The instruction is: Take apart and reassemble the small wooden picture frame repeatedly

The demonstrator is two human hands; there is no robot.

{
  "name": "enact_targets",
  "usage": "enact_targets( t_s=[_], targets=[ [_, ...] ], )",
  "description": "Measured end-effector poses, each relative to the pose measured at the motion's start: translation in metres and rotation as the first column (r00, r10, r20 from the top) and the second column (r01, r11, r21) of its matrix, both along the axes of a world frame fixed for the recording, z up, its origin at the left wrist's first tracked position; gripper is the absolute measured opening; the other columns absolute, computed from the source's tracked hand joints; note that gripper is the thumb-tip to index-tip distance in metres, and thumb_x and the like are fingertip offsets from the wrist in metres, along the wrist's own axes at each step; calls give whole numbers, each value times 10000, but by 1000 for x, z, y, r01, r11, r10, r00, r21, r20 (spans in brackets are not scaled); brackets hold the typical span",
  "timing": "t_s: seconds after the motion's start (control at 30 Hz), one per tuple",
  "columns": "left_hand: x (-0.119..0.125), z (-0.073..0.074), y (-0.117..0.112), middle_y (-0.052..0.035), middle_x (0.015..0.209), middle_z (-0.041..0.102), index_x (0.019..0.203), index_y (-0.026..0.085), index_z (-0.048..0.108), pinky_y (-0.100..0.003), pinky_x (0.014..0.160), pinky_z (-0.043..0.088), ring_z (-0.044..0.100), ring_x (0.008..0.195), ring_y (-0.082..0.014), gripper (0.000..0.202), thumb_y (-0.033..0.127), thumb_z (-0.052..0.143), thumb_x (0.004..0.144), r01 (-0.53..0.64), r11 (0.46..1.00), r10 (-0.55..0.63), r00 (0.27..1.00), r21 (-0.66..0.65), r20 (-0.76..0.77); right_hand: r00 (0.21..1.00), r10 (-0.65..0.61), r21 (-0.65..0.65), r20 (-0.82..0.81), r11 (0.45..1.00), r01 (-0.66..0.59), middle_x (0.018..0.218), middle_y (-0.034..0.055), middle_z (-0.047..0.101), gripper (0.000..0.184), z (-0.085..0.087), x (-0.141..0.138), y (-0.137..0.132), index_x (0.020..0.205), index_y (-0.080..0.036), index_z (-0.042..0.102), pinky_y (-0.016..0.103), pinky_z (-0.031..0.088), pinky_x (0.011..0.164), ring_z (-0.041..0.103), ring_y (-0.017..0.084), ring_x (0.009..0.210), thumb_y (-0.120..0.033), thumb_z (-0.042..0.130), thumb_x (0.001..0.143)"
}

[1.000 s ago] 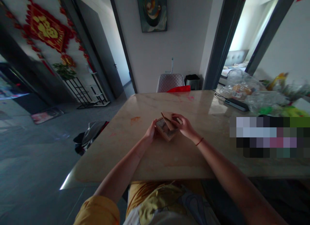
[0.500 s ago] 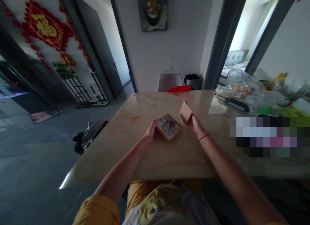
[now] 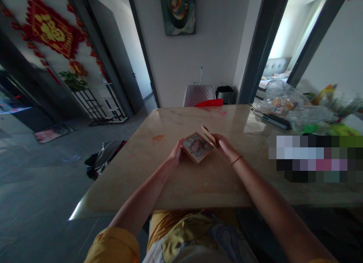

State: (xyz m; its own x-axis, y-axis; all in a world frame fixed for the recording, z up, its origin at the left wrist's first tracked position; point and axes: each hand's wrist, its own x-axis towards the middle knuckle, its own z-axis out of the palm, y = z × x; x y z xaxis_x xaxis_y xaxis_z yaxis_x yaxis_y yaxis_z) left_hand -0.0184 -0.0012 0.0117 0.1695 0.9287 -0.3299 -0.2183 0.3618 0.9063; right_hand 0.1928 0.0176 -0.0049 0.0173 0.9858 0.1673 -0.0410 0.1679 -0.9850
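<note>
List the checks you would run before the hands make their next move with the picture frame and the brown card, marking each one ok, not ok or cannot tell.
1. Left hand grips the picture frame at its left edge: ok.
2. Picture frame rests on the table, picture side up: ok.
3. Right hand holds the brown card: ok.
4. Brown card lies square with the picture frame: not ok; it stands tilted at the frame's far right edge.
5. Picture surface undamaged: cannot tell, too small.
6. Bags at the table's right side sit apart from both hands: ok.
</note>
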Motion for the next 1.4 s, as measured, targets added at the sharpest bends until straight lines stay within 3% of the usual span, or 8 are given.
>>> enact_targets(
  t_s=[0.1,0.27,0.53,0.77,0.93,1.0,1.23,1.4],
  targets=[
    [0,0,0,-90,654,693,848,126,684,-287,545,492,626,560,-189,524,472,297,919,22,1000,-22,1000,7,-6,998,29,-20,53,999,-28,857,67,692,262,0,-4,-4,823,-182,653,326,501,756,639,194,814,-400,632,679],
    [0,-1,-1,-101,698,707,868,117,694,-296,586,501,637,607,-198,547,482,290,919,22,999,-22,999,23,-26,971,-3,142,237,989,-32,940,92,678,265,-1,-9,-6,845,-179,630,347,472,844,625,191,889,-386,674,687],
    [0,-1,-3,-106,705,709,879,111,693,-295,588,493,632,593,-197,529,478,314,915,20,999,-19,1000,39,-24,938,-65,219,341,976,-12,1092,112,638,487,-1,-19,-17,1040,-189,562,382,442,948,605,201,1023,-334,768,623],
    [1,2,-4,-103,706,705,887,123,690,-289,593,488,634,605,-197,540,488,293,914,27,999,-27,999,33,-18,933,-121,310,338,951,10,1058,84,668,233,4,-15,-15,1009,-216,619,358,454,905,619,194,972,-281,568,791],
    [1,2,-2,-88,626,672,845,118,678,-294,583,484,611,561,-189,537,468,278,922,17,1000,-17,1000,-9,-10,788,-386,367,480,904,219,784,100,672,252,12,2,-10,779,-186,615,331,457,741,604,213,737,-371,454,836],
    [1,2,-2,-81,627,669,826,121,668,-290,575,484,608,556,-182,520,457,283,924,4,1000,-4,1000,-9,1,751,-458,372,475,878,301,791,108,673,255,11,10,-5,772,-180,609,326,450,718,597,221,733,-374,451,822],
    [-1,-2,0,-67,597,645,767,135,642,-272,562,477,591,526,-167,495,477,316,914,16,1000,-16,1000,-2,16,628,-575,271,524,812,517,1047,182,663,403,0,31,8,1096,-98,599,343,449,805,609,261,938,-280,471,761],
    [-1,-2,0,-63,588,636,693,150,618,-268,550,470,581,516,-159,493,461,309,919,3,1000,-3,1000,-15,19,486,-526,230,698,807,544,1052,180,668,437,-3,44,5,1178,-114,587,348,444,820,620,268,969,-249,490,774]
  ],
)
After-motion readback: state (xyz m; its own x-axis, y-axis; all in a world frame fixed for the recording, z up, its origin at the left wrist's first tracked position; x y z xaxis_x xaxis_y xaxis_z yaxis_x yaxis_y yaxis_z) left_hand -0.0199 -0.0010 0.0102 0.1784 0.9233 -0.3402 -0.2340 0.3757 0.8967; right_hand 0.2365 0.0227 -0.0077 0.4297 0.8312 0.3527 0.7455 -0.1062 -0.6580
